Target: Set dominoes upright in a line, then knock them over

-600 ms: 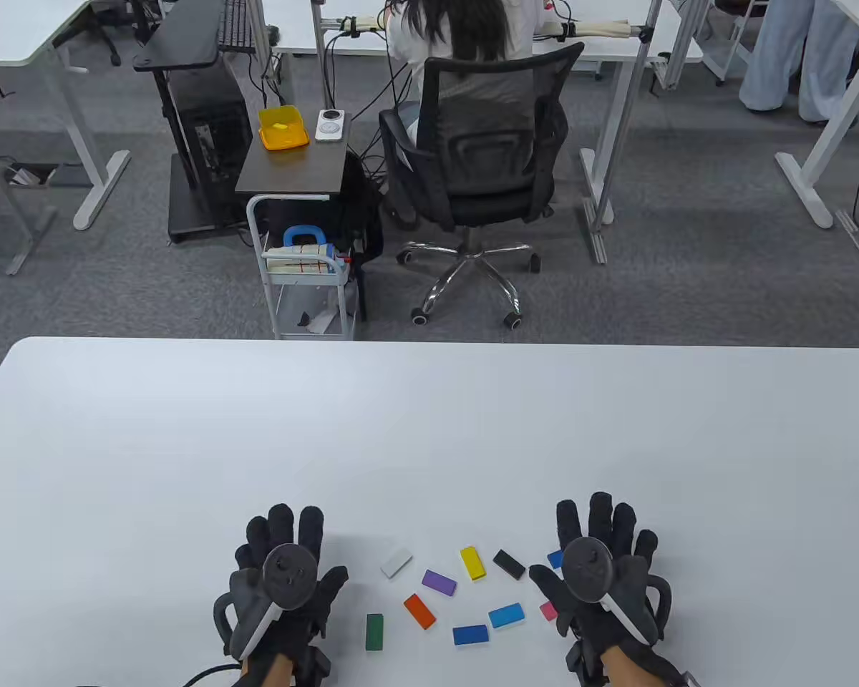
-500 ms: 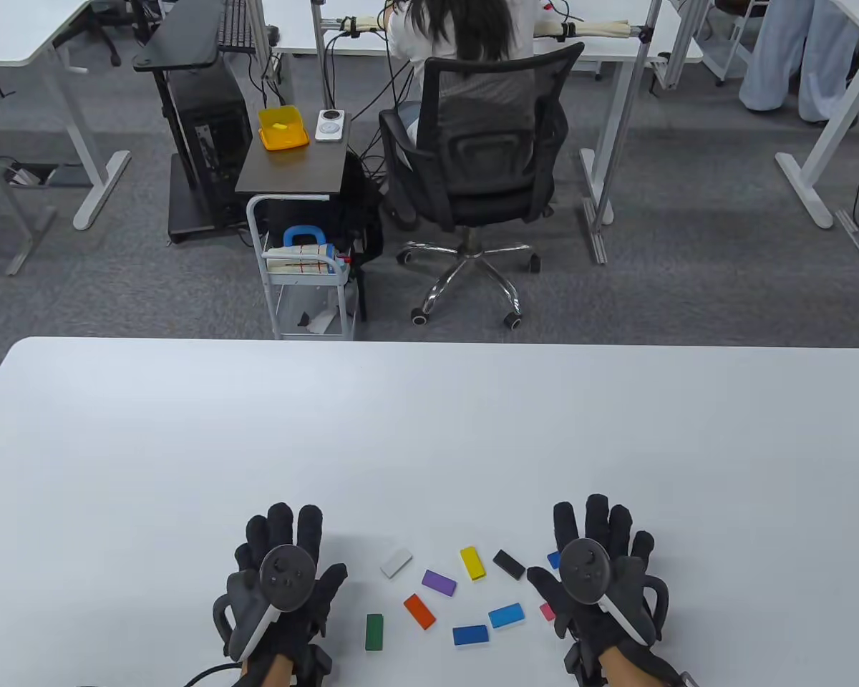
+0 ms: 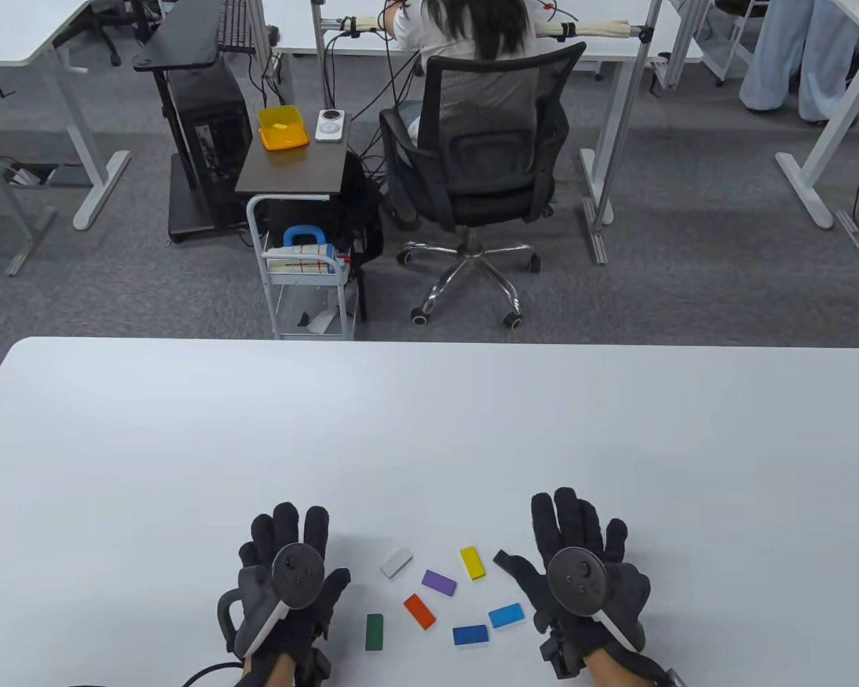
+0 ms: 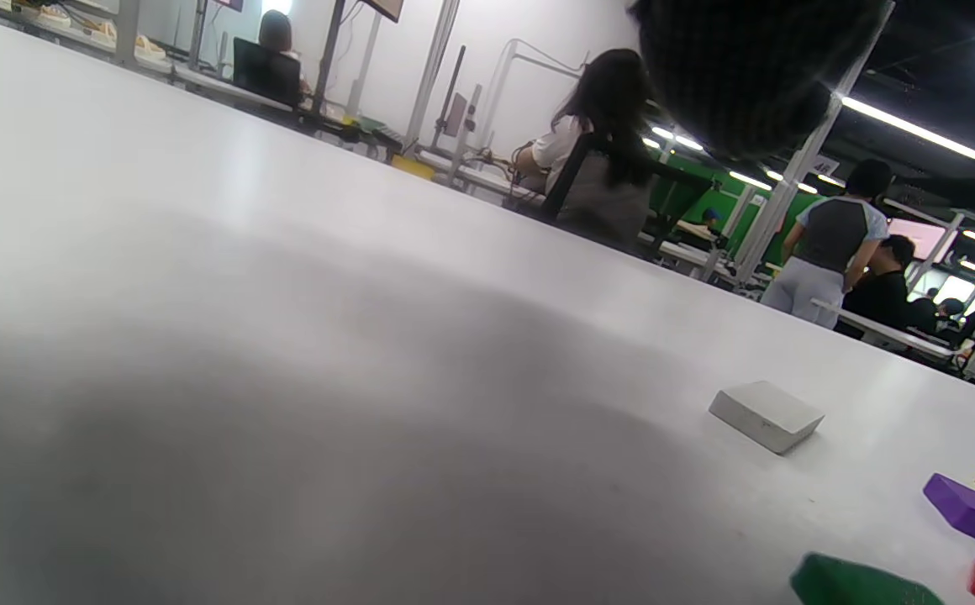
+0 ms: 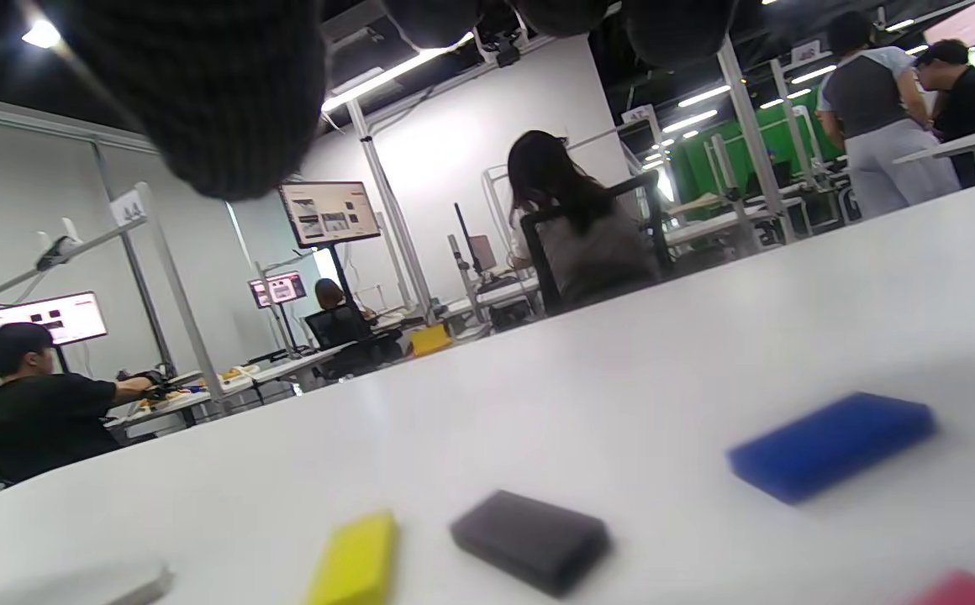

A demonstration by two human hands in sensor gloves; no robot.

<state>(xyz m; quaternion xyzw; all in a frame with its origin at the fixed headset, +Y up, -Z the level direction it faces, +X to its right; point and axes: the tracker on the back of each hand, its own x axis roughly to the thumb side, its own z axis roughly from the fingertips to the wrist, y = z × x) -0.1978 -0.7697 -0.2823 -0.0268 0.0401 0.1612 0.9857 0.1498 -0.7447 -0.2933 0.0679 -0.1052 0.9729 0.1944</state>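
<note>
Several coloured dominoes lie flat near the table's front edge: white [image 3: 396, 562], purple [image 3: 439, 582], yellow [image 3: 472, 562], orange [image 3: 419, 611], green [image 3: 374, 632], light blue [image 3: 506, 615] and blue [image 3: 470, 634]. My left hand [image 3: 313, 549] rests left of them with fingers spread, holding nothing. My right hand [image 3: 552, 538] hovers open at the group's right end. In the table view it covers a black, a blue and a pink domino. The right wrist view shows the black domino [image 5: 529, 538], the blue domino [image 5: 832, 445] and a pink corner [image 5: 962, 590] lying flat under that hand's fingers [image 5: 210, 92].
The white table [image 3: 429, 429] stretches wide beyond the dominoes. Past its far edge stand a small cart [image 3: 308, 286] and an office chair [image 3: 479, 179] with a seated person. Other desks and people are further back.
My right hand has shifted left, and now covers the black, blue and pink dominoes that showed beside it before. The left hand has barely moved. No domino has moved.
</note>
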